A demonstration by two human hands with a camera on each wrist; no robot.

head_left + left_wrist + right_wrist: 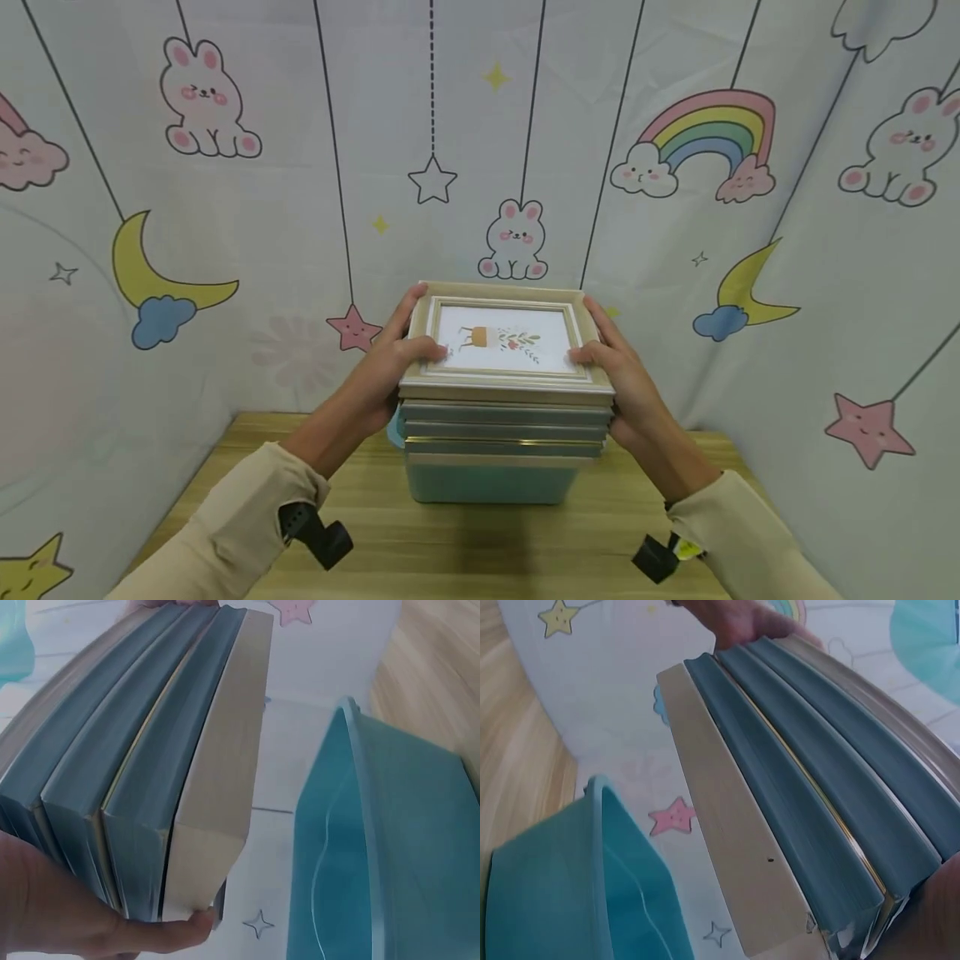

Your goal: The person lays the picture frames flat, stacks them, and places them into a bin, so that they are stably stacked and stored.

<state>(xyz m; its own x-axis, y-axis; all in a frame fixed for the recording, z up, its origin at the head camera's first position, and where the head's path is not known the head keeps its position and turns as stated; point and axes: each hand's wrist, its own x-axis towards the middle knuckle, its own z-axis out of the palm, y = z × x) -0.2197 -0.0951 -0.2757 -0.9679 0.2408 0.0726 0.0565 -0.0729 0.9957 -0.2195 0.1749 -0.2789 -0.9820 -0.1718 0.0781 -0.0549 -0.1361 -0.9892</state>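
Note:
Between my left hand [386, 367] and right hand [626, 375] is a stack of picture frames [506, 421], gripped from both sides. Both thumbs lie on the top frame [517, 387], which is cream with a white inner border and a print of flowers in an orange pot. Below it come several blue-grey frames [142, 825], one gold edge, and a cream frame [727, 817] at the bottom. In the left wrist view a fingertip curls under the lowest frame. A teal bin [491, 483] stands under the stack, its rim apart from the frames in both wrist views.
The bin rests on a wood-grain table [360, 533]. A white cloth backdrop [285, 208] printed with rabbits, stars and moons surrounds the table at the back and sides. Small black cameras [322, 537] sit on both wrists over cream sleeves.

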